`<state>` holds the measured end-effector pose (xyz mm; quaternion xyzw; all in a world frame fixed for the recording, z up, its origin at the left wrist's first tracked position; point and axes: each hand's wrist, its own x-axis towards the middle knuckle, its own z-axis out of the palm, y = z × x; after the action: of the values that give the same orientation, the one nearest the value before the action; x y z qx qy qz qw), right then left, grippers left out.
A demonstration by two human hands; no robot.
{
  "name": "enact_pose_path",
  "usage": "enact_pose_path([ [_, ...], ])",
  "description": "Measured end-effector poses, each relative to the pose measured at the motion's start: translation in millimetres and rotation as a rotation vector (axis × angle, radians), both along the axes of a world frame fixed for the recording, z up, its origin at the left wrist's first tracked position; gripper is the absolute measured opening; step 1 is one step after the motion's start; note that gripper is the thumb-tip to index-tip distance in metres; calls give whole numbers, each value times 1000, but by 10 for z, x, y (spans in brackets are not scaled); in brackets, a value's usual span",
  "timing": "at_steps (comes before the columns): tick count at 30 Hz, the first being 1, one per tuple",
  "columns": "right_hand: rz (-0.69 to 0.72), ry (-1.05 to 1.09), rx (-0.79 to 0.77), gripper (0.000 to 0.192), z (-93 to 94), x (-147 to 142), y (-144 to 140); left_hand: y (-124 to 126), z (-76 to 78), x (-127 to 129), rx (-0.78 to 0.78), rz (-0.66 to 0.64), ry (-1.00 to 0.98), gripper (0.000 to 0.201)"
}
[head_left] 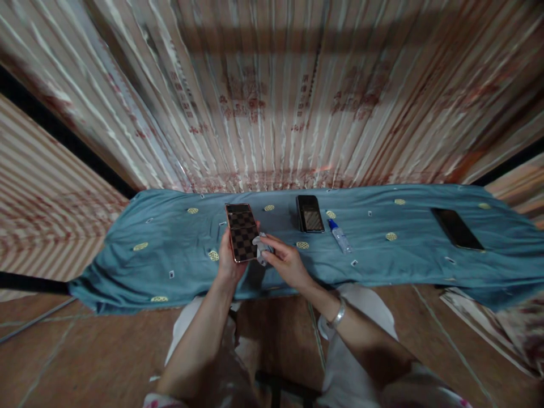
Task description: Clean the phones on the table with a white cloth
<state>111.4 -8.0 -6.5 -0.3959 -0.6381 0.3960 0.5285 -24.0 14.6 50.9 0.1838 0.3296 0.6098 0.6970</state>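
Facing illegible curtain lettering point(305, 95), the left hand point(228, 259) holds a checkered phone point(242, 233); the right hand point(289, 262) pinches cloth point(262, 249).

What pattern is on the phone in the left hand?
The phone in the left hand has a dark brown-and-black checkered pattern, seen in the head view.

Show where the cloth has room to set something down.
Free: teal patterned cloth between the blue-capped clear bottle and slim black phone; also left of the held brown checkered phone. Crowded: the bottle beside the boxy black device.
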Motion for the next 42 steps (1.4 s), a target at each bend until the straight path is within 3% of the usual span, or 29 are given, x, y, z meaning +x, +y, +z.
enact_pose_path([
  [5, -59, -104, 25, 36, 68, 69, -21, -49, -9, 60, -3, -43, 16, 43],
  [11, -187, -413, 241, 29, 186, 182, 10, -104, -33, 165, -82, 2, 48, 28],
  [16, -230, -532, 346, 33, 205, 198, 34, -123, -77, 226, -93, 20, 65, 25],
  [23, -220, -496, 268, 34, 201, 191, 64, -133, -163, 273, 4, 77, 108, 38],
  [29, -157, -452, 380, 31, 302, 74, 1, -142, -244, 330, -87, 55, 118, 31],
  [33, -103, -461, 402, 42, 306, 42, -12, -130, -297, 365, -32, 93, 177, 29],
  [42, -170, -427, 338, 46, 258, 243, 157, -223, -306, 455, 101, -20, 147, 42],
])
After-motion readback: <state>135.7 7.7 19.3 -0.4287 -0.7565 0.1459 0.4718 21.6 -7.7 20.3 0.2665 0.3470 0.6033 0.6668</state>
